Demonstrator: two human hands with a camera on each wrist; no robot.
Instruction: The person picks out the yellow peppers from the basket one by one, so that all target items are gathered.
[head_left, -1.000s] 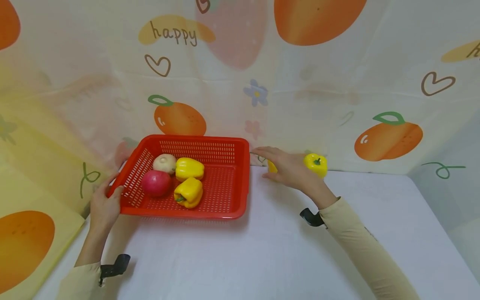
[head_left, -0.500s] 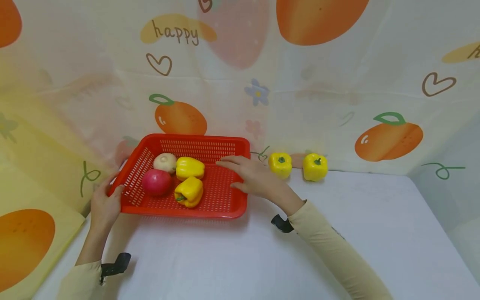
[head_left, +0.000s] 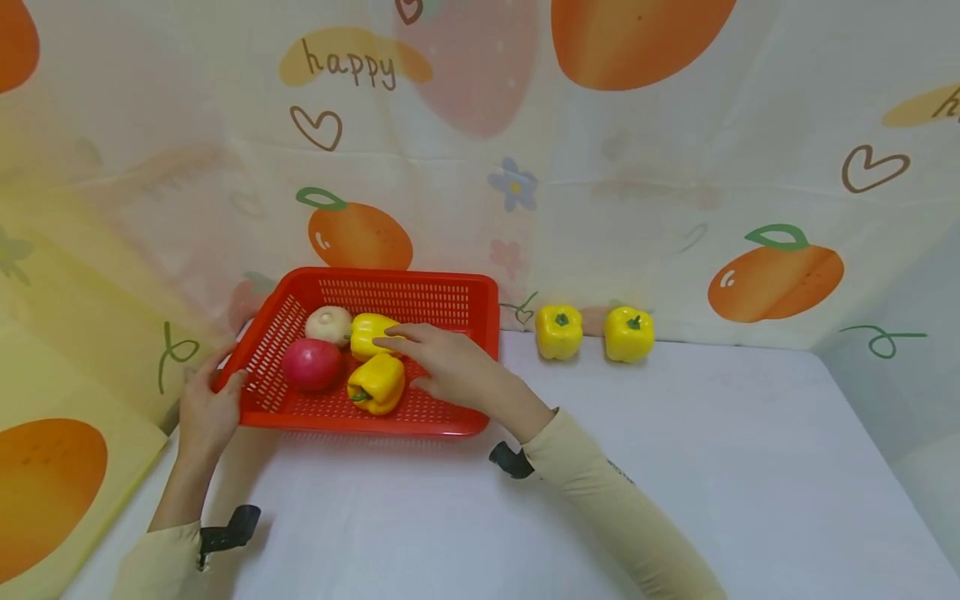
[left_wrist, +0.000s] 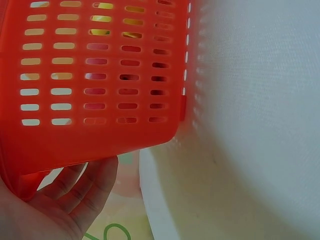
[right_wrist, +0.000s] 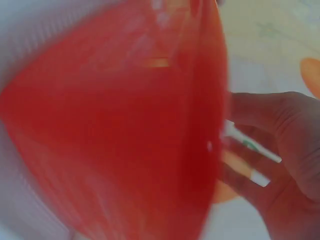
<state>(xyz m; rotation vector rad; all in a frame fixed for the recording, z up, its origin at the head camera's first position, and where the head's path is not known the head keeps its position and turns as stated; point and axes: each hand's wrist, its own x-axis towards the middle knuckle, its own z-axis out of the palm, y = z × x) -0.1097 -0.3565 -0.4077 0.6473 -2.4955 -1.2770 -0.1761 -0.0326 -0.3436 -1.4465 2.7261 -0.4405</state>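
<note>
My left hand grips the left end of a red plastic basket, thumb over the rim and fingers behind it. In the left wrist view those fingers curl under the rim of the slotted basket wall. Over the basket's right half reaches my right hand, its fingers spread and nothing between them. Its fingertips overlap a yellow bell pepper; a second yellow bell pepper lies just in front. Beside them are a pinkish-red round fruit and a pale round vegetable.
Two yellow bell peppers, one nearer and one farther right, stand on the white table by its back edge. A fruit-printed cloth hangs right behind the table. Yellow cloth borders the left side.
My right hand has moved left from beside the two standing peppers, across the basket's right rim, to above the peppers inside. My left hand has stayed on the basket.
</note>
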